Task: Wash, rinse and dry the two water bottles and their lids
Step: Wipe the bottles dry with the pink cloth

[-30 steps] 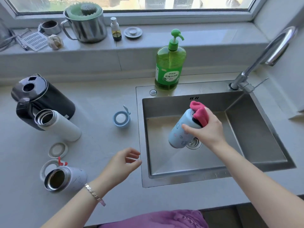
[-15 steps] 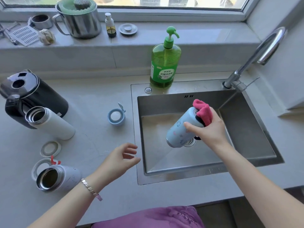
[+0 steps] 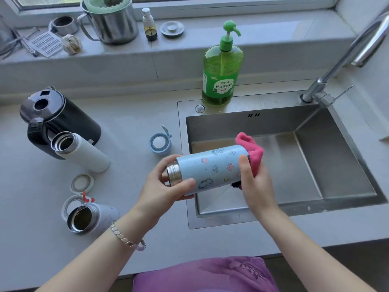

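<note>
A green soap bottle point(image 3: 222, 68) stood on the sink's point(image 3: 263, 102) back rim, left of the tap point(image 3: 345, 53). A black kettle point(image 3: 61, 121) sat on the counter point(image 3: 130, 114); a steel pot point(image 3: 111, 24) stood on the windowsill point(image 3: 200, 41).

Pale blue bottle point(image 3: 210, 168) with small cartoon prints; pink cloth point(image 3: 252, 150) at its base; left of it, a white bottle point(image 3: 84, 153); green soap bottle point(image 3: 222, 66) behind.

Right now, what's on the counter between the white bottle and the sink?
In the head view, just the round blue lid, resting on the counter nearer the sink than the white bottle.
</note>
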The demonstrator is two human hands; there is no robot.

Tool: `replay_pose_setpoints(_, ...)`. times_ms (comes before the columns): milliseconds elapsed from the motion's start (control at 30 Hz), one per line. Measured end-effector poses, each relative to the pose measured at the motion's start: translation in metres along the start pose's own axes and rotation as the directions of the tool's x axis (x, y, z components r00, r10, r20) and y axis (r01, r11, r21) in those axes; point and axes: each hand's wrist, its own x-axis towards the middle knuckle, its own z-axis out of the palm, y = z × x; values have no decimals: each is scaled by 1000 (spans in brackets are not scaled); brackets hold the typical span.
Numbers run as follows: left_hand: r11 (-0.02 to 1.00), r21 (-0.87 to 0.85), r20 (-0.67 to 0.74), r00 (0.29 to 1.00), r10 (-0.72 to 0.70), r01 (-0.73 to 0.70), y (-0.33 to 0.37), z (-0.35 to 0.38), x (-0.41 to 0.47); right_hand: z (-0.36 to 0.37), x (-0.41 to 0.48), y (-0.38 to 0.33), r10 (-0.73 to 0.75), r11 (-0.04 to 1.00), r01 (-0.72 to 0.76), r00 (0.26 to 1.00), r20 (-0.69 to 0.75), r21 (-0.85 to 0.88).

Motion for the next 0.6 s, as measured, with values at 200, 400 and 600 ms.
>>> replay_pose_setpoints(200,987,111,-87,988,128,-118,19,1,-3,16,-17,-10,-465,781,453,881,84,-429)
replay_pose_setpoints(400,950,250,28,982,188,-189,22,10,-9,37,-16,-45,-495,564,613,787,367,-553)
replay_pose_setpoints(600,921,375,-59,989,139,-107,8,-8,-11,3,4,-21,-144,682,493,814,562,-540)
